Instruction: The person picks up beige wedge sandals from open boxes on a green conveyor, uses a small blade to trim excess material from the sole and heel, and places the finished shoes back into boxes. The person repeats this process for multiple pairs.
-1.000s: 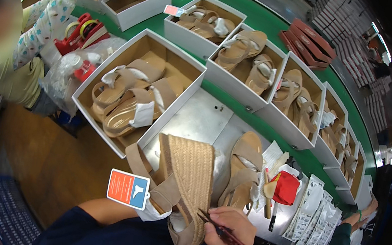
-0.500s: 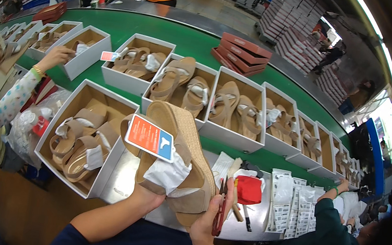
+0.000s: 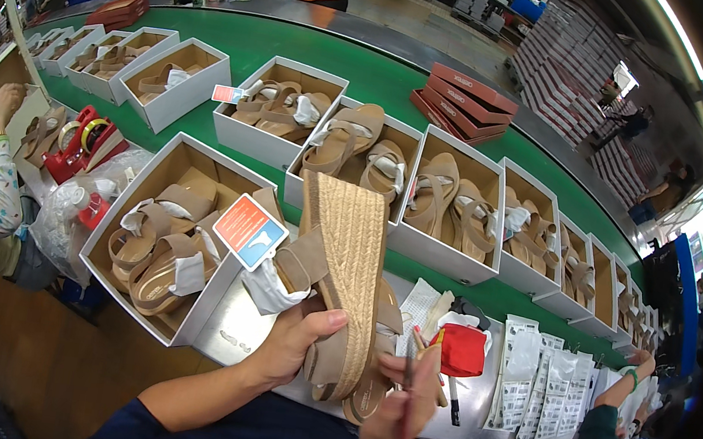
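Observation:
My left hand (image 3: pixel 300 343) is closed on a tan wedge sandal (image 3: pixel 299 259), its woven rope side (image 3: pixel 349 281) turned toward me. A second tan sandal (image 3: pixel 373 382) is partly hidden behind it. White tissue (image 3: pixel 271 289) is wrapped at the strap of the held sandal, and an orange and blue tag (image 3: pixel 250 231) hangs beside it. Close to the sandals' right side, my right hand (image 3: pixel 396 403) is closed around dark red-handled scissors (image 3: pixel 403 435). Its fingers are partly blurred, and the scissor blades are hard to make out.
An open box (image 3: pixel 107 285) with two sandals stands at left. More sandal boxes (image 3: pixel 445 254) line the green belt (image 3: pixel 362 70). Stacked reddish lids (image 3: pixel 465 101), a red pouch (image 3: pixel 460 349) and label sheets (image 3: pixel 517 375) lie around. Co-workers' arms (image 3: pixel 5 183) appear on both sides.
The held sandal has turned so its rope side faces me, and the second sandal shows behind it. My right hand has moved down and right with the scissors. The left co-worker's hand has drawn back.

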Available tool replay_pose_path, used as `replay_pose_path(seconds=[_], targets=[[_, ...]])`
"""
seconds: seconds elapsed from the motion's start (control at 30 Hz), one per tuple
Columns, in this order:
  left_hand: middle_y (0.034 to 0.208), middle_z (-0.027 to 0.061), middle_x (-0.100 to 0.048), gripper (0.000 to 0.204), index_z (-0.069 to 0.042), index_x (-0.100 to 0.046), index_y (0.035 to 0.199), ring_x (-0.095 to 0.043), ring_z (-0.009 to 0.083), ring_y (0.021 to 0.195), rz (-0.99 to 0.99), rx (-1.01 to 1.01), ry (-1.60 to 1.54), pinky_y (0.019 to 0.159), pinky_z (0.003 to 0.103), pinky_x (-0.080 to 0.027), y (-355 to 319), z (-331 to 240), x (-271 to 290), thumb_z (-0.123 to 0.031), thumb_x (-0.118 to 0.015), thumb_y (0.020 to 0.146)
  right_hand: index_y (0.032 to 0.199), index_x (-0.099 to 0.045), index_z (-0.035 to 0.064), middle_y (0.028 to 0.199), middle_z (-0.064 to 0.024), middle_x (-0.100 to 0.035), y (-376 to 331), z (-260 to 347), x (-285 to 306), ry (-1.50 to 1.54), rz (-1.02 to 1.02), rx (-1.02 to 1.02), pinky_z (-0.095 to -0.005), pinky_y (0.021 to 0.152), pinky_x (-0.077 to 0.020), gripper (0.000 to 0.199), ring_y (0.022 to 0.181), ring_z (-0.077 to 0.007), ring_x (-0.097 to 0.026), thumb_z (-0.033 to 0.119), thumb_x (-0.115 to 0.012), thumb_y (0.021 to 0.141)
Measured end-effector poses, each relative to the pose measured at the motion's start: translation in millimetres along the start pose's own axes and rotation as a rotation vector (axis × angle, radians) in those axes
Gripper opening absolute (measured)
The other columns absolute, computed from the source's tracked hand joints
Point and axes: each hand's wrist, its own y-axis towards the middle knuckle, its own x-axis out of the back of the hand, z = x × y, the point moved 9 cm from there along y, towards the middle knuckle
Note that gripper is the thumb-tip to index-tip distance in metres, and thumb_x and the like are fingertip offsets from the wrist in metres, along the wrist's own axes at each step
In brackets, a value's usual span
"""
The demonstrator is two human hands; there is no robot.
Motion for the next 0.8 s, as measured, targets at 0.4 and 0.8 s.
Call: replay_pose_path(seconds=[0.4,0.8], targets=[[0.132,0.0163,-0.053,0.075,0.002,-0.035,0.144,-0.055,0.0254,0.12,0.077,-0.001,0.057,0.104,0.039,-0.045,-6,-1,-15,-0.028,-0.065,0.082,0.104,-0.057,-0.0064,0.105,-0.0239,-0.067,21,11,6,0.341,0.01,-0.198,-0.0388,0.092,-0.0536,0.019,0.103,-0.0318,-0.068,-0.006,-0.062,0.086],[0.132,0.0185,-0.051,0.092,0.002,-0.028,0.147,-0.055,0.028,0.121,0.004,0.041,0.115,0.104,0.041,-0.046,-8,2,-4,-0.034,-0.069,0.073,0.108,-0.055,-0.0049,0.098,-0.0261,-0.068,19,14,2,0.247,-0.018,-0.182,-0.0377,0.084,-0.0561,0.025,0.096,-0.0331,-0.07,-0.002,-0.066,0.085]])
